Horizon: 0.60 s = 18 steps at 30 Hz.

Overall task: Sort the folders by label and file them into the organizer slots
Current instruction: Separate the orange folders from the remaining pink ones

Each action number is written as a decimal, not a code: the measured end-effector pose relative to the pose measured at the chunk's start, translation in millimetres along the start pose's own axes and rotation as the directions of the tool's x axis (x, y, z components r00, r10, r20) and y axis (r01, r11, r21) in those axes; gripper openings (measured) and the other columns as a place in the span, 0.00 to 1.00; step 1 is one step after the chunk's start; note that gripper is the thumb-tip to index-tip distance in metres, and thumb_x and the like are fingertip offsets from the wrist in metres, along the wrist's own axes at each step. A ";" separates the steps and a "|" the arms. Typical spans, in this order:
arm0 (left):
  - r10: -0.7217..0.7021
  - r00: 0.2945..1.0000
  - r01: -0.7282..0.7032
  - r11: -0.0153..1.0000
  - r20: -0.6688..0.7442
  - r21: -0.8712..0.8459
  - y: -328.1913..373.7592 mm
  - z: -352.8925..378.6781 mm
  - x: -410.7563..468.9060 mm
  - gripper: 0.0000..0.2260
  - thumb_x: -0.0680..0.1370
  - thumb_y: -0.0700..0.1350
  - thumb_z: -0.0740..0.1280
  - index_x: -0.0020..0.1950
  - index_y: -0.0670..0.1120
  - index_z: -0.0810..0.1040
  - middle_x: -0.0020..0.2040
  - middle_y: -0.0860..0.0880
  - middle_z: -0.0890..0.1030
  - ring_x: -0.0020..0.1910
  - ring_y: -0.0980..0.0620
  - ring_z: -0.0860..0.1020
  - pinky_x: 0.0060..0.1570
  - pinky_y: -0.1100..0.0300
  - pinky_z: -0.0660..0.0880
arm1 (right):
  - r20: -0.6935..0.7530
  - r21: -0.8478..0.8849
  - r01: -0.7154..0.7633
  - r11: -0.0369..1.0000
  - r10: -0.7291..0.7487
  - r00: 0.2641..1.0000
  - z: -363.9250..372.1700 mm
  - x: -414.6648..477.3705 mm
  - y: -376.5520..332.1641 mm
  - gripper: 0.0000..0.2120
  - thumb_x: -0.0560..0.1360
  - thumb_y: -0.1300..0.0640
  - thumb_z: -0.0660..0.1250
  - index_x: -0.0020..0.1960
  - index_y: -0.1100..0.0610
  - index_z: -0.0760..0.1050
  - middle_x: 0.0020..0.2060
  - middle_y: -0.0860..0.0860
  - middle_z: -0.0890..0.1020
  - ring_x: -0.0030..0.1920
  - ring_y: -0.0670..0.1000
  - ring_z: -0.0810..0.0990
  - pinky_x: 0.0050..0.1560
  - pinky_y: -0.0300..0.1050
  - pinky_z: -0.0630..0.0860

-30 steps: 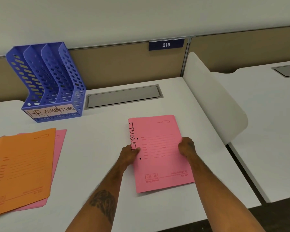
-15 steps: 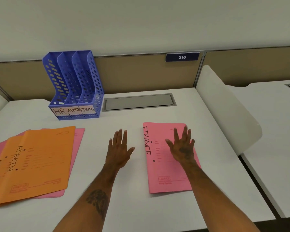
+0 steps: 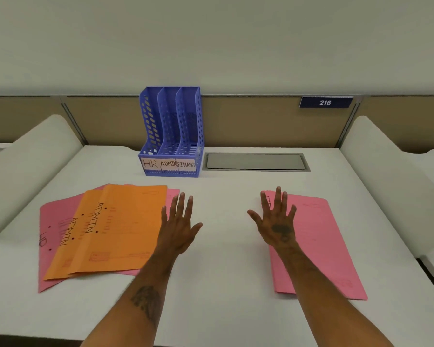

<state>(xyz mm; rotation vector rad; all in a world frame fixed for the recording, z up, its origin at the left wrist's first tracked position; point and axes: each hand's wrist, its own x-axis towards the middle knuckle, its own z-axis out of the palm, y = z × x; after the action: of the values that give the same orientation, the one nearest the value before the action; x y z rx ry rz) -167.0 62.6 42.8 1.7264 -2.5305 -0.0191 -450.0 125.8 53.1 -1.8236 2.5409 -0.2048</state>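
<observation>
On desk (image 3: 223, 276) | pink folder (image 3: 318, 246) lengthwise front-to-back | left hand (image 3: 178, 229), right hand (image 3: 277, 222) splayed, empty

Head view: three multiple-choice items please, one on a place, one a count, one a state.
1. Where does the blue organizer stand? A. at the back of the desk, left of the grey hatch. B. on the floor. C. at the desk's near edge.
2. How many slots has it? A. two. B. three. C. four.
3. How are the left hand and right hand? A. both fists. B. left fist, right open. C. both open, fingers spread.
Key: A, it stands at the far edge beside the hatch; B, three labels, HR, ADMIN, FINANCE; C, no finger curls.
</observation>
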 end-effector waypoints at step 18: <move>-0.111 0.994 0.111 0.993 -0.018 0.025 -222.9 -32.2 -82.2 0.36 0.78 0.66 0.44 0.78 0.49 0.33 0.78 0.46 0.33 0.79 0.44 0.35 0.75 0.40 0.36 | -0.003 0.036 0.135 0.990 -0.135 0.991 19.6 -43.1 -245.8 0.46 0.67 0.26 0.25 0.79 0.48 0.42 0.78 0.59 0.42 0.77 0.62 0.42 0.72 0.68 0.47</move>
<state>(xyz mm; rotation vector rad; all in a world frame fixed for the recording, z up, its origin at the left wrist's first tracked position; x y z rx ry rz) 72.3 58.6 58.0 1.8669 -2.4310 0.0216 -202.7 87.2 57.7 -1.9834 2.3989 -0.2502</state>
